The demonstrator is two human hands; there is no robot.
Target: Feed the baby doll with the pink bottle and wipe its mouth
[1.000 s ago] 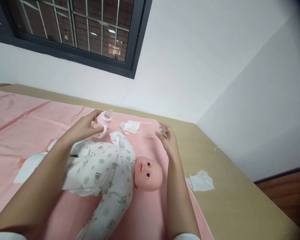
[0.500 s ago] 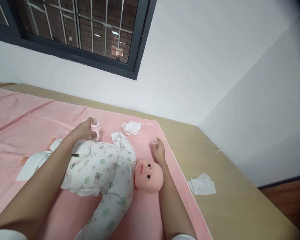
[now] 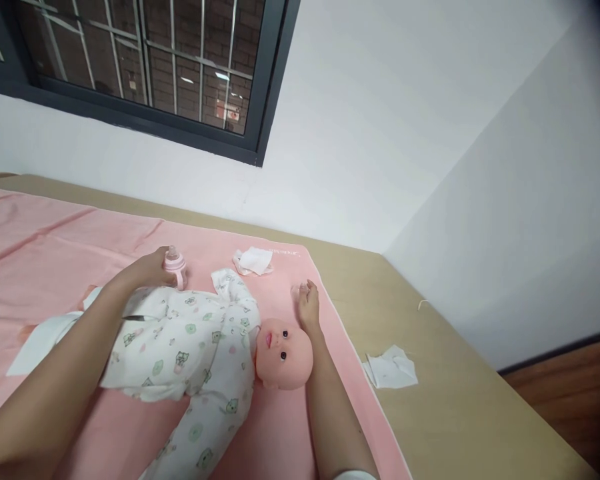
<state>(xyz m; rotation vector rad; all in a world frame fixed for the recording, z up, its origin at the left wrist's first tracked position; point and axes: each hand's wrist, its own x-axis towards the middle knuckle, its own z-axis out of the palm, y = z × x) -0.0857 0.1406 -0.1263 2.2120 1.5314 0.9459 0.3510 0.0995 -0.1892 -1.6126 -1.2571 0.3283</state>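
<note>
Bottle [image 3: 175,268], one, feeding type: in your left hand [image 3: 153,268], its long axis near upright, teat uppermost, the side handle turned away from your palm. Your left fingers are closed round the body; whether its base meets the pink cloth [image 3: 275,433] cannot be told.

Cap [image 3: 295,291], one, small and see-through: just beside the fingers of your right hand [image 3: 309,303], on the side facing the bottle. Those fingers are loosely bent and partly hide it; whether they grip it you cannot tell from here. Bottle and cap lie well apart, your left hand being the one at the bottle.

Doll [image 3: 285,353], one: on its back between your forearms, head toward your right arm, feet toward your left. Smooth, bald, rounded head, apparently vinyl; soft white clothing printed with small green and brown animal figures.

Tissue [image 3: 256,260], white, crumpled: on the cloth beyond the doll's raised sleeve, between your hands but farther off. Second wipe [image 3: 393,367], white, creased: on the worktop [image 3: 460,393], to the right of your right forearm.

Materials: bottle clear with a glossy pale pink collar; cloth matt, with long folds at left; worktop flat, pale, wood-toned.
</note>
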